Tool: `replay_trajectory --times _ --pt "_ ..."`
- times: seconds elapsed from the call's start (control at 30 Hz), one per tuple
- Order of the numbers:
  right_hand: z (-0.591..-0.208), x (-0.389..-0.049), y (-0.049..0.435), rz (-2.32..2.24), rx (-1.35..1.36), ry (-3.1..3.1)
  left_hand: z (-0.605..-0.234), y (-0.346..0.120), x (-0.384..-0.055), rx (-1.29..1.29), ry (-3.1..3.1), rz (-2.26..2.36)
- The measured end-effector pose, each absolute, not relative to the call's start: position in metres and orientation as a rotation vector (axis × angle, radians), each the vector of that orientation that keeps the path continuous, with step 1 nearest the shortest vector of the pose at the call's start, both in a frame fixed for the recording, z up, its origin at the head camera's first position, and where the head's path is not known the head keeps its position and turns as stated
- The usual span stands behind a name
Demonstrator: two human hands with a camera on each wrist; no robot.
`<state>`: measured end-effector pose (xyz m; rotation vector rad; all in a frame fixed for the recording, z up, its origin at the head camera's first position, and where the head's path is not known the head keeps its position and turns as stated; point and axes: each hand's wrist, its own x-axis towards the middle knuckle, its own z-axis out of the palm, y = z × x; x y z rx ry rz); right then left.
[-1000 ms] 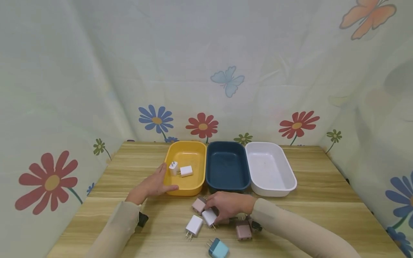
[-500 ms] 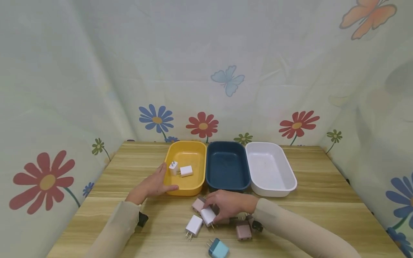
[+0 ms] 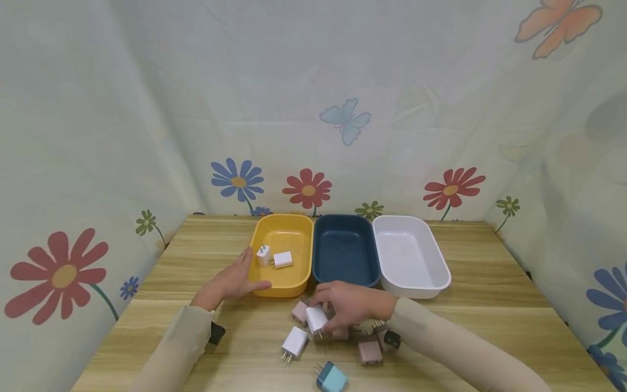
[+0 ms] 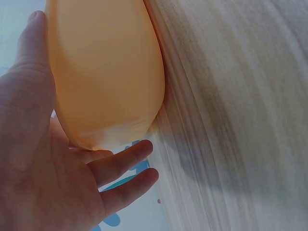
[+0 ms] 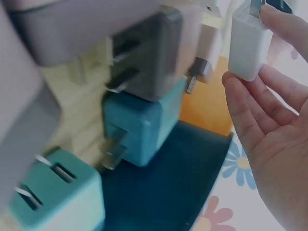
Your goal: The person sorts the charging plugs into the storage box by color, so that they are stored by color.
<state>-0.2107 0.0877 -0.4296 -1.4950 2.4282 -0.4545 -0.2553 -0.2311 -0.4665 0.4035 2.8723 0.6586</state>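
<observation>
My right hand (image 3: 350, 304) pinches a white plug charger (image 3: 316, 319) between thumb and fingers, just above the pile on the table. The right wrist view shows that white charger (image 5: 248, 45) with its metal prongs by the thumb. My left hand (image 3: 234, 279) rests against the near left corner of the yellow bin (image 3: 281, 292), thumb along the front. In the left wrist view its fingers are spread and fairly straight beside the bin wall (image 4: 106, 62). Two white chargers lie inside this bin, one upright (image 3: 263, 255) and one on its side (image 3: 282, 259).
A dark blue bin (image 3: 346, 250) and a white bin (image 3: 411, 256) stand right of the yellow one. Around my right hand lie another white charger (image 3: 295, 342), pink chargers (image 3: 369, 350) and a light blue one (image 3: 333, 378). Teal chargers (image 5: 139, 125) show in the right wrist view.
My right hand has lifted the white charger slightly and moved a little away from me with it. The left hand stays at the yellow bin.
</observation>
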Motion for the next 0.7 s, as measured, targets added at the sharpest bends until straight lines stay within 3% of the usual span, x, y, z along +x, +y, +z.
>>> replay_trajectory --times 0.7 --pt "-0.399 -0.224 0.077 -0.461 -1.326 2.580 -0.465 -0.231 -0.255 0.371 2.859 0.676"
